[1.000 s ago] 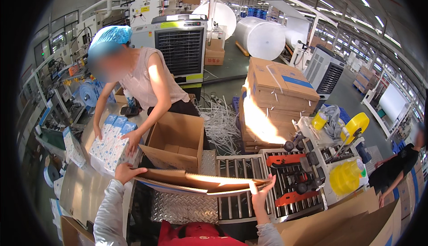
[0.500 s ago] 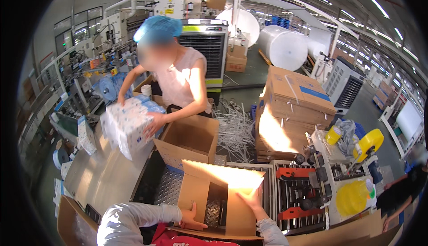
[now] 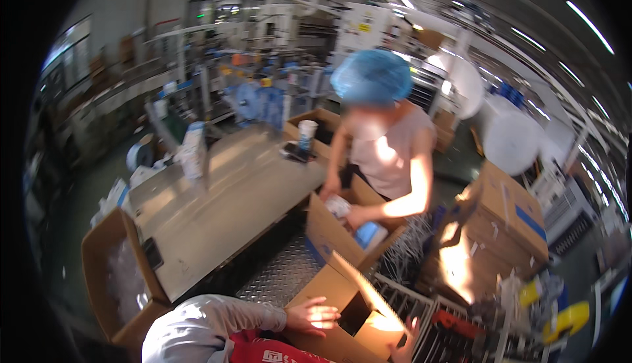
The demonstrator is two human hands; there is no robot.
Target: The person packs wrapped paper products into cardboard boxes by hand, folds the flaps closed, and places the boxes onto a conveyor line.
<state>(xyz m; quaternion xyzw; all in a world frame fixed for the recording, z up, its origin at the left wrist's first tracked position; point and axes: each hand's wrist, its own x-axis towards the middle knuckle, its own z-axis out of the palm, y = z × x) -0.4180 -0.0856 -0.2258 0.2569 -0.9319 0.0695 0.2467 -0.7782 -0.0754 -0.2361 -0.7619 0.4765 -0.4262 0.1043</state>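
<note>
An open cardboard box point(image 3: 311, 342) stands right in front of me, its far flap raised. My left hand point(image 3: 313, 315) lies on its near left side, fingers stretched out and holding nothing. At the box's right side is my right hand point(image 3: 405, 342), thumb and fingers apart against the cardboard; it is partly smeared and near the picture's lower edge. Just beyond stands a second open cardboard box point(image 3: 336, 239). A co-worker in a blue hair cap point(image 3: 372, 77) has both hands in it, on a white and blue package point(image 3: 370, 234).
To the left runs a long metal table point(image 3: 230, 195) with a white cup point(image 3: 307, 132) at its far end. A carton with clear plastic point(image 3: 99, 258) stands near left. Stacked flat cartons point(image 3: 503, 211), a roller conveyor point(image 3: 421, 304) and a yellow tape dispenser point(image 3: 573, 320) are at right.
My view has swung left. The co-worker has lowered the white package from over the table into the far box. My left hand has moved from the box's opening onto its side, fingers spreading.
</note>
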